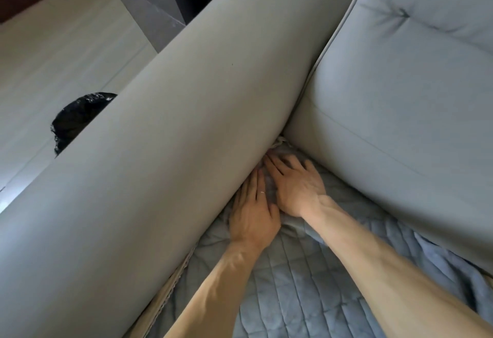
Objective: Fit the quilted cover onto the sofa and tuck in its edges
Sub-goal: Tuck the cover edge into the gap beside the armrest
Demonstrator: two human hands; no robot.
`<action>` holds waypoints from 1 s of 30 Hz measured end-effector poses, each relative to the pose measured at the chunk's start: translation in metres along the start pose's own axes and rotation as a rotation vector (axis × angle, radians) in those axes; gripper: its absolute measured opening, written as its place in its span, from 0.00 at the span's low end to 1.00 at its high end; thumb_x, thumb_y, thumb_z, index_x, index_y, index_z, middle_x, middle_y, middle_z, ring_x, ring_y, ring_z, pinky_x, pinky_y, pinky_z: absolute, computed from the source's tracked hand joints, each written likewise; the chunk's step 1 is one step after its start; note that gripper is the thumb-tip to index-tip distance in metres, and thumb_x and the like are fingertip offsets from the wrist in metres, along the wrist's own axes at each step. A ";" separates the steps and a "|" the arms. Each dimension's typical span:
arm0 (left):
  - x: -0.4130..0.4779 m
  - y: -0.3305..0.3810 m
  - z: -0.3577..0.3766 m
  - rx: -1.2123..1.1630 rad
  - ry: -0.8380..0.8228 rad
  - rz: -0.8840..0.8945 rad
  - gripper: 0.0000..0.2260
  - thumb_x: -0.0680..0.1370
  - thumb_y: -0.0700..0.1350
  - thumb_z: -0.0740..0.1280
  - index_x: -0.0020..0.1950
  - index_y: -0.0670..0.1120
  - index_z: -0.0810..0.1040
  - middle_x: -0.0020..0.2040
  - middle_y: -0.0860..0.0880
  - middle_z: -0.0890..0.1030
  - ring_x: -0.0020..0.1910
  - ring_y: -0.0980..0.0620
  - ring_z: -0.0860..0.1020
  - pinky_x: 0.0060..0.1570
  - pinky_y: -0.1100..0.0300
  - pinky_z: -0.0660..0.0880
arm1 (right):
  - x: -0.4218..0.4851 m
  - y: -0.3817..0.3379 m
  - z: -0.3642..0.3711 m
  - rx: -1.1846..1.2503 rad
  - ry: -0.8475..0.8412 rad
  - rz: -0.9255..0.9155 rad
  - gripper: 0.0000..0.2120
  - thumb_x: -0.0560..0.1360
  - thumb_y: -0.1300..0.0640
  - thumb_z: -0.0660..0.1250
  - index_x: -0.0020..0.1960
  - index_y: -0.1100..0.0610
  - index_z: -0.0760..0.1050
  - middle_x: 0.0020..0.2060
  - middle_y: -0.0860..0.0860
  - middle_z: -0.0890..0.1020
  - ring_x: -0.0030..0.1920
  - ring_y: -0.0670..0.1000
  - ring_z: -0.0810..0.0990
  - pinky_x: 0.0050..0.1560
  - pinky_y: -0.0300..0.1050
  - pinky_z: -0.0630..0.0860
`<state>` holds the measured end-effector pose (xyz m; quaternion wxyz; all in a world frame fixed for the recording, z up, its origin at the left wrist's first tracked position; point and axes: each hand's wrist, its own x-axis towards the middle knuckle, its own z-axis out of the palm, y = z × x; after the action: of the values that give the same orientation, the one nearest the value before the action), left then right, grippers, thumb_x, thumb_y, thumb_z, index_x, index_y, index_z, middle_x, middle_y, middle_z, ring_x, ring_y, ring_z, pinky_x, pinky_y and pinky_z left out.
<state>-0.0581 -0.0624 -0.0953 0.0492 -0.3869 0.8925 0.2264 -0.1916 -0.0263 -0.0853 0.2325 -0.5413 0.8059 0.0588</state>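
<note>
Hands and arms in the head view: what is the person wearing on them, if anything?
Both forearms are bare as far as the view shows: no sleeve, glove or watch. The left hand wears a thin pale ring on one finger. The right hand, partly blurred, shows no ring.

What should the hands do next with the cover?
Probably push the bunched cover deeper into the corner. The left hand and right hand press flat there, and a wad sticks out where the armrest meets the back cushion.
</note>
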 end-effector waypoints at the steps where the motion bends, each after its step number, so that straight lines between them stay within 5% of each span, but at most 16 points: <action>1: 0.005 -0.002 0.000 -0.016 -0.012 -0.008 0.32 0.76 0.51 0.48 0.80 0.44 0.53 0.80 0.48 0.54 0.79 0.52 0.53 0.77 0.57 0.48 | 0.005 0.000 0.000 -0.029 -0.021 -0.005 0.35 0.79 0.44 0.54 0.80 0.47 0.39 0.79 0.42 0.44 0.77 0.50 0.48 0.70 0.54 0.54; 6: 0.040 -0.010 -0.001 -0.047 -0.160 -0.124 0.30 0.80 0.51 0.53 0.81 0.49 0.48 0.81 0.50 0.50 0.79 0.51 0.50 0.77 0.56 0.45 | 0.020 0.002 0.003 0.064 -0.109 0.008 0.34 0.80 0.45 0.55 0.80 0.46 0.41 0.79 0.40 0.44 0.77 0.48 0.35 0.75 0.56 0.40; 11: 0.049 -0.005 -0.008 -0.154 -0.250 -0.175 0.29 0.81 0.49 0.53 0.81 0.48 0.49 0.81 0.48 0.50 0.79 0.51 0.49 0.77 0.55 0.43 | 0.025 0.003 -0.001 0.167 -0.056 0.000 0.34 0.78 0.46 0.58 0.80 0.46 0.47 0.79 0.41 0.49 0.78 0.47 0.40 0.76 0.56 0.45; 18: 0.024 -0.001 -0.013 0.091 -0.016 0.097 0.33 0.78 0.44 0.60 0.81 0.45 0.49 0.81 0.48 0.51 0.79 0.50 0.53 0.76 0.60 0.50 | 0.008 0.014 0.003 0.346 0.058 0.079 0.45 0.73 0.56 0.64 0.80 0.52 0.39 0.79 0.45 0.40 0.78 0.48 0.45 0.77 0.45 0.46; 22: 0.050 -0.002 -0.008 0.052 -0.093 0.139 0.37 0.78 0.48 0.62 0.81 0.45 0.43 0.81 0.48 0.45 0.79 0.52 0.47 0.76 0.60 0.41 | 0.016 0.017 0.005 0.283 -0.007 0.075 0.42 0.75 0.52 0.60 0.80 0.50 0.38 0.79 0.43 0.40 0.78 0.45 0.42 0.78 0.46 0.47; 27: 0.065 -0.001 -0.003 -0.030 -0.183 0.089 0.39 0.77 0.47 0.64 0.81 0.45 0.44 0.81 0.48 0.46 0.79 0.52 0.46 0.76 0.57 0.42 | 0.026 0.022 0.000 0.248 -0.094 0.089 0.42 0.74 0.49 0.61 0.80 0.49 0.40 0.79 0.42 0.42 0.78 0.43 0.42 0.78 0.46 0.49; 30: 0.071 0.000 -0.002 -0.138 -0.208 0.065 0.37 0.78 0.46 0.64 0.81 0.45 0.45 0.81 0.48 0.47 0.79 0.52 0.48 0.74 0.64 0.38 | 0.035 0.018 -0.005 0.193 -0.154 0.129 0.43 0.74 0.49 0.63 0.80 0.49 0.41 0.79 0.43 0.44 0.78 0.44 0.44 0.77 0.47 0.51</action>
<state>-0.1077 -0.1111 -0.1120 0.1073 -0.3349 0.8770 0.3274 -0.2204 -0.0503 -0.0996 0.3405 -0.4574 0.8207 0.0372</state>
